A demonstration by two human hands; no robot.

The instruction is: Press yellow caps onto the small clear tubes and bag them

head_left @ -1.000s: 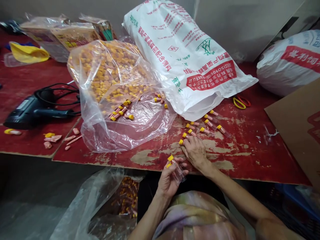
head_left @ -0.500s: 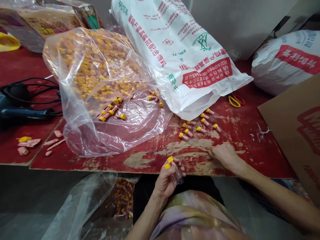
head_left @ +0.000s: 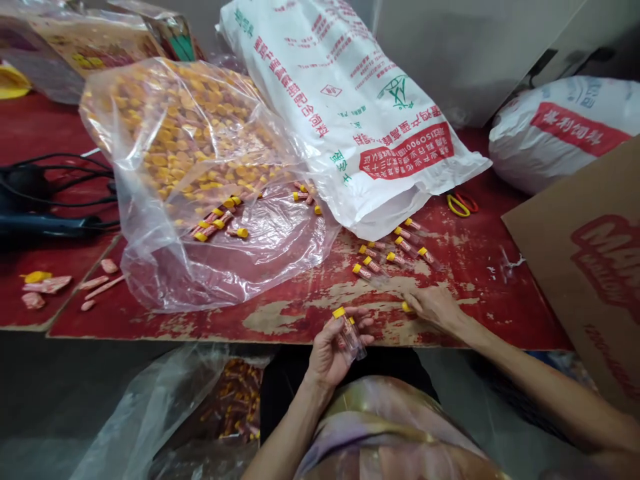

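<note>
My left hand, near the table's front edge, is closed around a couple of clear tubes with yellow caps and pinkish pieces inside. The thumb lies across them, with the fingertips showing on the far side. To the right, my right hand rests low over the table, fingers pinched. A yellow cap sticks out at its fingertips; the rest of that capped tube is hidden by the hand. Just beyond, several similar capped tubes lie loosely on the red table.
A clear plastic bag full of capped tubes lies at left. Behind stands a white printed sack. Yellow and red scissors lie right of it, near a cardboard box. Loose pink pieces and a dark corded tool are at far left.
A yellow cap now shows at my right fingertips. The tubes in my left hand have shifted and its fingers are a little looser. The whole view has moved slightly.
</note>
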